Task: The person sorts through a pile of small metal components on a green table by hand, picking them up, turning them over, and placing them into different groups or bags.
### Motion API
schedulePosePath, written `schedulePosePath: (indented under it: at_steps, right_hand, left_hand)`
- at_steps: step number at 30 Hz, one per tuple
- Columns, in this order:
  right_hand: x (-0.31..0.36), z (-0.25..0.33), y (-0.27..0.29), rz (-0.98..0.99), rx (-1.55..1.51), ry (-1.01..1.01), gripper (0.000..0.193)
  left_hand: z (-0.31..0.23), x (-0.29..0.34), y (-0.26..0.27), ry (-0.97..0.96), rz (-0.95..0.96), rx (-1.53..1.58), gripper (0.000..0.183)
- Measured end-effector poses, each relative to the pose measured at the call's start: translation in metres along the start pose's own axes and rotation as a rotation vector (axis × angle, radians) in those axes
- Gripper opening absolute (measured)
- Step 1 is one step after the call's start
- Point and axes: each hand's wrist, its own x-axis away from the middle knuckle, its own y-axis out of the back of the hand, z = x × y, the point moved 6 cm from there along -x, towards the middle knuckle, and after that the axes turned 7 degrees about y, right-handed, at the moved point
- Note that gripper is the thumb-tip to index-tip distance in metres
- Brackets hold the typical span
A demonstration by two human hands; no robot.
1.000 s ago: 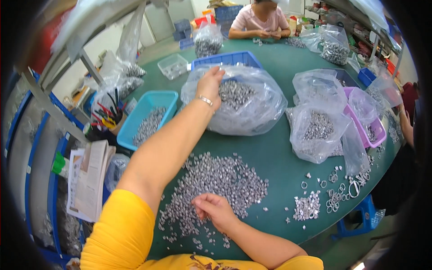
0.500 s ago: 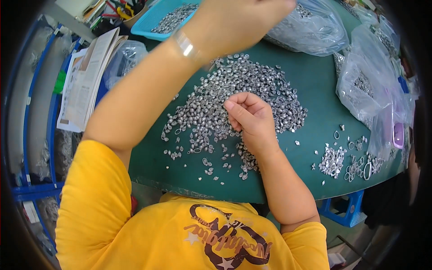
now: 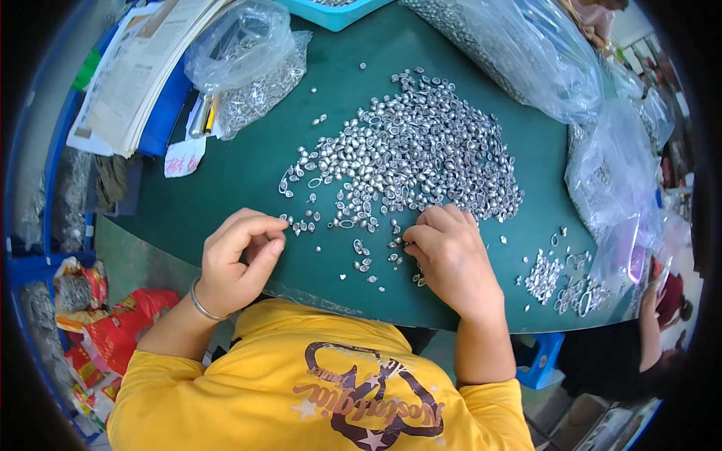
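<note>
A broad pile of small silver-grey oval metal pieces is spread on the green table. My left hand, with a bracelet on its wrist, hovers at the pile's near left, close to a few loose pieces. Its thumb and index finger are apart, the other fingers curl in, and I see nothing held. Over the pile's near edge, my right hand is bent down with its fingers drawn together among the pieces. What its fingertips grip, if anything, is hidden.
Clear bags of metal parts stand at the back left, back right and right. A blue tray is at the far edge. Paler parts and rings lie at right. Papers stand left.
My left hand has come down from the far side of the table to the pile's near left. My right hand has turned downward at the pile's near edge. The view has shifted.
</note>
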Motion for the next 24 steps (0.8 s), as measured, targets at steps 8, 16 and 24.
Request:
schedulePosePath:
  at_steps: [8, 16, 24]
  right_hand:
    - [0.023, -0.007, 0.002, -0.145, -0.619, -0.211, 0.012]
    - [0.037, -0.02, -0.034, -0.289, -1.917, -0.399, 0.01]
    - [0.01, -0.029, -0.001, -0.033, -0.853, -0.423, 0.004]
  left_hand:
    - [-0.032, -0.032, -0.069, -0.237, 0.195, 0.057, 0.018]
    - [-0.027, -0.035, -0.103, -0.353, 0.306, -0.131, 0.01]
    - [-0.019, -0.045, -0.089, -0.224, 0.228, 0.151, 0.014]
